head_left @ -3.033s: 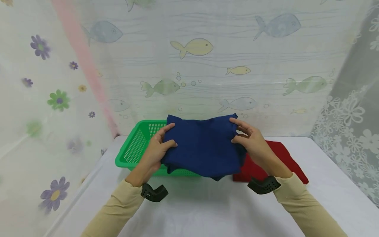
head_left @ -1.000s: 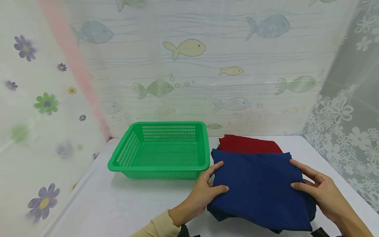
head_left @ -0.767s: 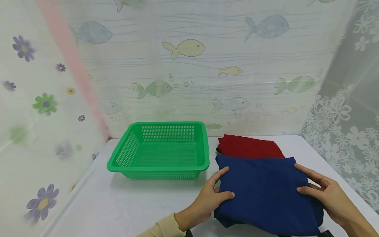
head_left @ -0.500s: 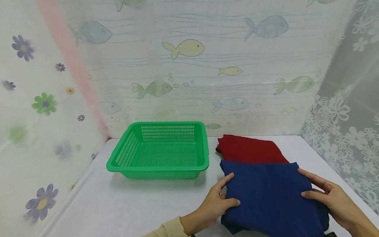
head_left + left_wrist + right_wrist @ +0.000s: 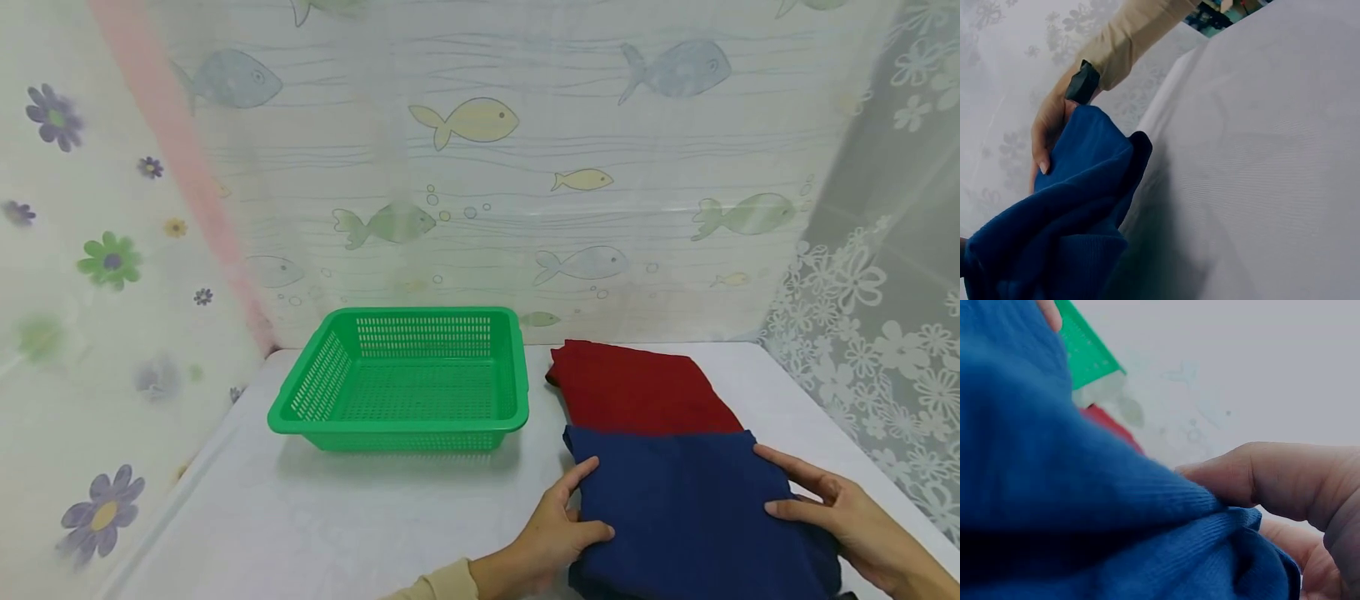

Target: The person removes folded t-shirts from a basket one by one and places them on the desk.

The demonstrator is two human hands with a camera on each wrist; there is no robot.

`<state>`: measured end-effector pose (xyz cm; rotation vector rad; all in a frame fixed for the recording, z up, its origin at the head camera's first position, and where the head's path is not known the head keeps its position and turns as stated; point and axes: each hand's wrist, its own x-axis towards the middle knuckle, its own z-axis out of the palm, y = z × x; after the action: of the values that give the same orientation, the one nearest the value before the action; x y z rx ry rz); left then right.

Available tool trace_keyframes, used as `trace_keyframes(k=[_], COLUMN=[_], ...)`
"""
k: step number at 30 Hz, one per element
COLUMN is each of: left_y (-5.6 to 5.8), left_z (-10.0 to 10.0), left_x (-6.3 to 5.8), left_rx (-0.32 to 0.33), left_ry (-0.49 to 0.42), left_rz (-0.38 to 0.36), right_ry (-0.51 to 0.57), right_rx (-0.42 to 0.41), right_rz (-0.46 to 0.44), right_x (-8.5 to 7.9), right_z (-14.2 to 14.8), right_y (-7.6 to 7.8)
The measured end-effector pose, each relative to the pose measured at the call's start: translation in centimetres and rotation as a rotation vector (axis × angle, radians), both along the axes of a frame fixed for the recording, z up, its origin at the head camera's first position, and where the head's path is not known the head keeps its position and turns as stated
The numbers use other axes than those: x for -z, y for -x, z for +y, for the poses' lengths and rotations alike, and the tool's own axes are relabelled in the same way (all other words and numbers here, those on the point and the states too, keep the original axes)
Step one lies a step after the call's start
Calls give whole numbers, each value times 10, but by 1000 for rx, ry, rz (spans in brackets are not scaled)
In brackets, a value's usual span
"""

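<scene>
A folded navy-blue garment [image 5: 690, 508] lies between my hands at the front right of the head view, its lower part cut off by the frame. My left hand [image 5: 551, 529] grips its left side, thumb on top. On the opposite side my right hand [image 5: 843, 517] pinches it the same way. The left wrist view shows the bunched blue fabric [image 5: 1079, 187] hanging in folds, with the right hand [image 5: 1049, 134] beyond it. Close up, the right thumb [image 5: 1285, 475] presses a ribbed edge. Behind, a folded red garment [image 5: 637, 387] is partly covered by the blue one.
A green perforated plastic basket [image 5: 397, 427] stands on the white-covered table [image 5: 337, 525], left of the garments. A curtain with printed fish [image 5: 480, 121] hangs behind the table. Patterned sheets hang at both sides.
Both hands have carried the navy garment from in front of the basket to the right, then nearer to me. More of the red garment shows now. The grip looks the same.
</scene>
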<state>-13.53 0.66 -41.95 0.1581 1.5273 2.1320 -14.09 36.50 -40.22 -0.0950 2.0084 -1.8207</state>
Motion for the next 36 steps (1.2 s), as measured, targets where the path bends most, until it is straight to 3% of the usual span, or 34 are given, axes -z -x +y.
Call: trace_keyframes(k=[11, 24, 32, 36], left_y=[-2, 0, 2, 3], left_z=[1, -2, -9, -16], left_x=[11, 19, 18, 16], left_rx=[-10, -4, 32, 64], left_ry=[72, 116, 211, 284], left_rz=[-16, -39, -48, -12], right_ry=[-182, -144, -268, -364], right_rx=[13, -45, -8, 18], right_rz=[-75, -107, -66, -42], right_x=[18, 40, 40, 34], right_z=[15, 28, 22, 14], right_y=[6, 9, 6, 4])
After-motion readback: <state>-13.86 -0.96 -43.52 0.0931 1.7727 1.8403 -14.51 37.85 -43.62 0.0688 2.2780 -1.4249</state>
